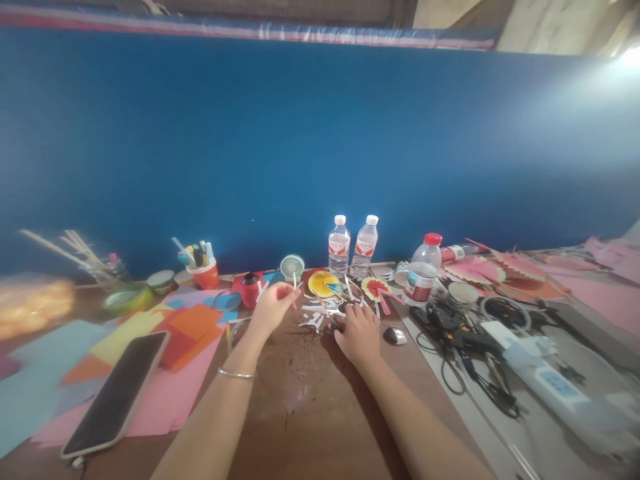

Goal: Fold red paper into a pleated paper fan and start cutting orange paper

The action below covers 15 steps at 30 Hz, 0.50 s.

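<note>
In the middle of the frame, the left hand [275, 307] is held above the brown tabletop [300, 427], its thumb and fingertips drawn near one another at a slim white piece; whether it is gripped cannot be told. The right hand [361, 330] is laid palm down, fingers slightly bent, over a dark object by the thumb; its identity and any grip on it cannot be made out. Between the hands, white paper scraps [315, 319] are scattered, narrow and jagged, with dark crumbs below them. Just beyond, a round, pleated yellow paper fan [323, 285] and a red one with a pale scalloped rim [376, 289] are seen, and a small handheld electric fan [292, 267] with a ribbed round grille. The far side at centre is blocked by two clear plastic water bottles [339, 247] with white caps; a red-capped bottle [423, 273] is placed right of them. A glossy computer mouse [395, 336] is set just beside the right hand. The right of the frame is crowded by tangled black cables [487, 383] and a white power strip [555, 387]. At left, flat coloured paper sheets [193, 333] are overlapped, partly covered by a smartphone [117, 393], below a red cup [205, 274] filled with pens.
</note>
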Each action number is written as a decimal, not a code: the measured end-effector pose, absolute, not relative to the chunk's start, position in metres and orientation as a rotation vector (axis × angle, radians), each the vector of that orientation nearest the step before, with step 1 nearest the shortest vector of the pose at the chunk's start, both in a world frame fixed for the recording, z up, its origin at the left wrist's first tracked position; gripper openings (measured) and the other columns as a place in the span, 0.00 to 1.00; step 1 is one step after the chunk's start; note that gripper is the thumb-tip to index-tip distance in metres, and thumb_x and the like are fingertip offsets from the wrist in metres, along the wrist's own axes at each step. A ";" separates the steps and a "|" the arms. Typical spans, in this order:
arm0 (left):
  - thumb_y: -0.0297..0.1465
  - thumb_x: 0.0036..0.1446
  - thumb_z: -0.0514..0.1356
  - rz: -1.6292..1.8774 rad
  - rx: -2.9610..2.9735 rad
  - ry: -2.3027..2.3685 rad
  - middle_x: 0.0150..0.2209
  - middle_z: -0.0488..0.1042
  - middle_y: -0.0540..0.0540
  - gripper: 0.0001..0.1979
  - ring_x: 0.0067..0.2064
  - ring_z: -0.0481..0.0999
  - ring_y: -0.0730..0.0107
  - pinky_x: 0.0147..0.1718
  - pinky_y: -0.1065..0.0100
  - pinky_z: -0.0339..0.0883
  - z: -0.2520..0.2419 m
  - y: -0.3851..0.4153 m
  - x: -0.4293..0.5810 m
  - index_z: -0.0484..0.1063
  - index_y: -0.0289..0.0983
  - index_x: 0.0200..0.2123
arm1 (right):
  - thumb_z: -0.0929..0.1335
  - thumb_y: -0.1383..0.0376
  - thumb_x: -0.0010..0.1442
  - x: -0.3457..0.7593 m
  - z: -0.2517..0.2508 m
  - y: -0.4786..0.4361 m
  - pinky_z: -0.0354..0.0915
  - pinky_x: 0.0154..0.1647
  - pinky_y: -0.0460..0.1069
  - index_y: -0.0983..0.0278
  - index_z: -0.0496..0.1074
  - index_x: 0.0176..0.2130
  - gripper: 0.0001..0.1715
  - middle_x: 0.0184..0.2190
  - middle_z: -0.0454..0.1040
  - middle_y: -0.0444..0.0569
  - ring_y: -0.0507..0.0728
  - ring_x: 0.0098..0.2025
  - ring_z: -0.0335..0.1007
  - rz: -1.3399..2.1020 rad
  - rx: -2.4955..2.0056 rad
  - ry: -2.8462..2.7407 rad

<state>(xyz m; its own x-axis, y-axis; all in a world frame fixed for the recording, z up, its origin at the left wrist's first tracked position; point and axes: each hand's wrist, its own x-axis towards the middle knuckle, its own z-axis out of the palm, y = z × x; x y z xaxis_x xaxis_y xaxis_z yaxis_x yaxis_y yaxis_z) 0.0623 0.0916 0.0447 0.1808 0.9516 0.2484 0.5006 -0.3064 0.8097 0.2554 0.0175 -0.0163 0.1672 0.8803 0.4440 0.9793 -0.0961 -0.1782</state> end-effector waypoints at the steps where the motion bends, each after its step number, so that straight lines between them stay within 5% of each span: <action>1: 0.37 0.46 0.58 1.021 1.890 1.349 0.25 0.74 0.50 0.11 0.31 0.73 0.65 0.35 0.65 0.63 0.045 0.092 0.062 0.68 0.37 0.33 | 0.67 0.61 0.47 0.255 -0.016 0.018 0.49 0.42 0.54 0.63 0.65 0.38 0.17 0.38 0.68 0.52 0.63 0.44 0.57 -0.306 -2.027 -1.758; 5: 0.35 0.39 0.63 1.004 1.886 1.312 0.30 0.75 0.48 0.15 0.35 0.74 0.64 0.36 0.65 0.65 0.043 0.093 0.061 0.68 0.37 0.33 | 0.67 0.60 0.48 0.254 -0.015 0.018 0.49 0.43 0.54 0.64 0.65 0.40 0.18 0.39 0.68 0.53 0.64 0.45 0.57 -0.266 -2.041 -1.733; 9: 0.35 0.46 0.59 1.010 1.915 1.285 0.37 0.74 0.45 0.15 0.41 0.73 0.62 0.42 0.63 0.63 0.043 0.092 0.061 0.70 0.37 0.38 | 0.65 0.60 0.51 0.255 -0.013 0.017 0.50 0.43 0.53 0.65 0.66 0.39 0.15 0.39 0.69 0.55 0.64 0.46 0.57 -0.003 -1.979 -1.662; 15: 0.33 0.49 0.56 1.013 1.982 1.259 0.42 0.73 0.45 0.14 0.46 0.70 0.61 0.47 0.61 0.60 0.050 0.091 0.063 0.70 0.38 0.41 | 0.61 0.52 0.56 0.254 -0.011 0.015 0.53 0.31 0.47 0.64 0.68 0.31 0.19 0.29 0.71 0.50 0.57 0.33 0.64 0.353 -1.902 -1.642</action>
